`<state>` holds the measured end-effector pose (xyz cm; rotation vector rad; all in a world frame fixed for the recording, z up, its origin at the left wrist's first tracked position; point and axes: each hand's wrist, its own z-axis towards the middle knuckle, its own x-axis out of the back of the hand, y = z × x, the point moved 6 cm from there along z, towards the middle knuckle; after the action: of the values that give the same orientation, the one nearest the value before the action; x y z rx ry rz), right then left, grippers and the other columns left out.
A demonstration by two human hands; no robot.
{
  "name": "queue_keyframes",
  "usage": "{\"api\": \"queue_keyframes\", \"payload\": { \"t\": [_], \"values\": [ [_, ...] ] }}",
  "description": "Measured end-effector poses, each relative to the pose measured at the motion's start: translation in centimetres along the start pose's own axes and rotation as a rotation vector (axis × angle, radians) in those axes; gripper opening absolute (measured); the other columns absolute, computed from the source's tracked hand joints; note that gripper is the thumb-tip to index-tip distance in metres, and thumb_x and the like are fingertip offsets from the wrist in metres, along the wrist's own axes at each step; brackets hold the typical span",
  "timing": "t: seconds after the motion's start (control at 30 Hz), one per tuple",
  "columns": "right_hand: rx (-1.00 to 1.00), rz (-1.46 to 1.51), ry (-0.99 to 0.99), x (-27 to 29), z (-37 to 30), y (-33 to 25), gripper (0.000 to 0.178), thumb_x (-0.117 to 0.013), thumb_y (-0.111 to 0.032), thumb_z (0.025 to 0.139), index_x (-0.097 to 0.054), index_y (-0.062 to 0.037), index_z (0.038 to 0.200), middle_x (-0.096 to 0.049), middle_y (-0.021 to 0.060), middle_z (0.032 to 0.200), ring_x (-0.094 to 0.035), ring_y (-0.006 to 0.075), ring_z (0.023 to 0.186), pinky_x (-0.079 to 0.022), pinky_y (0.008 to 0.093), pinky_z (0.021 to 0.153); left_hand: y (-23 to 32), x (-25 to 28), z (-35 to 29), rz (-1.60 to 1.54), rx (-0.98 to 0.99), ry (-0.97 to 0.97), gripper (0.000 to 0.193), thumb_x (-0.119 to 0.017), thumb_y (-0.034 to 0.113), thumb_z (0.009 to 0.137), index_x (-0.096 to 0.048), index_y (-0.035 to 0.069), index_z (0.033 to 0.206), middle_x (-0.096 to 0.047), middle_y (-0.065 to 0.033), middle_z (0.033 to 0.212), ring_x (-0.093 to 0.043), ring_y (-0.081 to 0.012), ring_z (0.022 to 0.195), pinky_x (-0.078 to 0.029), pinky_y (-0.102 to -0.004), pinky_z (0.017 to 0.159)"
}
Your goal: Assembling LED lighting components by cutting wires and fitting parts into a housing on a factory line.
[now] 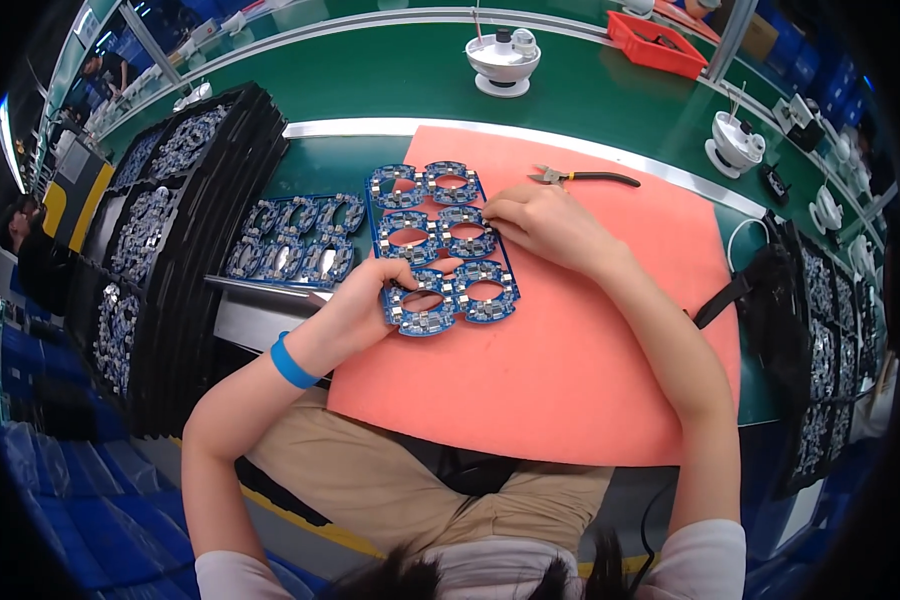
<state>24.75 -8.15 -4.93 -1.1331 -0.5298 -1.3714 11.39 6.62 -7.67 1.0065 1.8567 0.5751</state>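
Observation:
A blue circuit board panel [440, 222], made of several ring-shaped boards with oval openings, lies over the left part of a pink mat [600, 330]. My left hand [368, 300], with a blue band at the wrist, grips the panel's near left edge, thumb on top and the other fingers mostly hidden. At the panel's right edge, my right hand [545, 225] is closed, its fingertips pinched against the middle board. Whatever may be between those fingertips is too small to make out. Beyond the right hand, side cutters [595, 178] with black and yellow handles lie on the mat.
Another circuit board panel [295, 238] lies left of the mat. Tall stacks of black trays [185, 250] with boards stand at the left; more trays [820, 330] stand at the right. White round bowls on stands [502, 75] and a red bin [655, 45] sit on the green bench behind.

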Motion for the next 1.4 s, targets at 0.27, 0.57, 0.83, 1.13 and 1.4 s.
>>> {"api": "queue_keyframes", "payload": {
  "t": [0.27, 0.57, 0.83, 1.13, 1.4],
  "values": [
    [-0.124, 0.015, -0.056, -0.3, 0.5, -0.5, 0.015, -0.067, -0.01, 0.081, -0.063, -0.0029, 0.094, -0.069, 0.0103, 0.092, -0.067, 0.0272, 0.086, -0.053, 0.0395, 0.076, 0.2, 0.2, -0.2, 0.046, 0.022, 0.0, 0.056, -0.041, -0.005, 0.078, -0.043, -0.003, 0.134, -0.055, -0.0217, 0.134, -0.057, -0.03, 0.123, -0.056, -0.0401, 0.093],
    [0.068, -0.051, 0.255, 0.2, 0.5, -1.8, 0.015, -0.071, -0.013, 0.081, -0.067, -0.0075, 0.095, -0.068, 0.0049, 0.096, -0.066, 0.0232, 0.087, -0.053, 0.036, 0.075, 0.1, 0.3, 0.2, 0.051, 0.011, 0.003, 0.057, -0.042, -0.005, 0.078, -0.043, 0.0, 0.135, -0.057, -0.019, 0.132, -0.058, -0.0273, 0.122, -0.057, -0.0386, 0.091],
    [0.07, -0.03, 0.211, -1.7, 0.9, -1.0, 0.013, -0.071, -0.015, 0.082, -0.067, -0.0062, 0.09, -0.068, 0.0069, 0.089, -0.066, 0.0245, 0.079, -0.053, 0.0367, 0.068, 0.0, 0.5, 0.4, 0.054, 0.034, 0.002, 0.06, -0.043, -0.005, 0.078, -0.042, 0.004, 0.137, -0.059, -0.017, 0.129, -0.06, -0.0247, 0.118, -0.056, -0.0359, 0.09],
    [0.007, 0.07, 0.175, -1.9, 0.8, -0.4, 0.013, -0.069, -0.016, 0.084, -0.067, -0.0067, 0.092, -0.067, 0.0081, 0.091, -0.066, 0.0268, 0.081, -0.053, 0.0382, 0.07, 0.1, 0.3, 0.6, 0.089, 0.012, 0.034, 0.062, -0.043, -0.004, 0.077, -0.041, 0.003, 0.138, -0.06, -0.0168, 0.128, -0.061, -0.0237, 0.116, -0.055, -0.0358, 0.092],
    [0.195, 0.061, 0.35, -1.5, 0.9, -2.6, 0.019, -0.071, -0.011, 0.081, -0.07, -0.009, 0.1, -0.068, 0.0054, 0.101, -0.067, 0.0249, 0.089, -0.054, 0.0354, 0.076, 0.1, 0.0, 0.6, 0.097, -0.005, 0.011, 0.062, -0.043, -0.004, 0.077, -0.04, 0.003, 0.138, -0.06, -0.0168, 0.128, -0.06, -0.0238, 0.117, -0.054, -0.0359, 0.092]
  ]
}}
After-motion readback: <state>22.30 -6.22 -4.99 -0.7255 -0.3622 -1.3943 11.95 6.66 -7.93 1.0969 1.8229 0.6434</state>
